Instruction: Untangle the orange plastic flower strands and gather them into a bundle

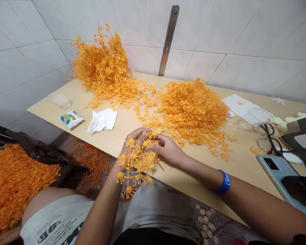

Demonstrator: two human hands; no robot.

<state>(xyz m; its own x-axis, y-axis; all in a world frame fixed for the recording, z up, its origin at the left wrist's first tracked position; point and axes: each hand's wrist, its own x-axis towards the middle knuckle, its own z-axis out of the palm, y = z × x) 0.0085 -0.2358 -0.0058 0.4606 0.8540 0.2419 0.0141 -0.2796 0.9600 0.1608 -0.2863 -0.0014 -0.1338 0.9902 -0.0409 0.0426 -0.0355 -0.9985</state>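
An orange plastic flower sprig hangs from my hands over the table's front edge, its small star-like blossoms spread on thin branching stems. My left hand is closed around its upper part, with some fingers hidden behind the blossoms. From the right, my right hand pinches the same sprig, thumb and fingers close together. A thin orange stem end sticks out below the right hand. Just beyond my hands lies a loose heap of similar orange sprigs, and a taller heap stands at the back left.
On the table are crumpled white paper, a small packet and a clear cup. Eyeglasses and a phone lie at the right. More orange pieces fill the lower left. A metal bracket stands against the tiled wall.
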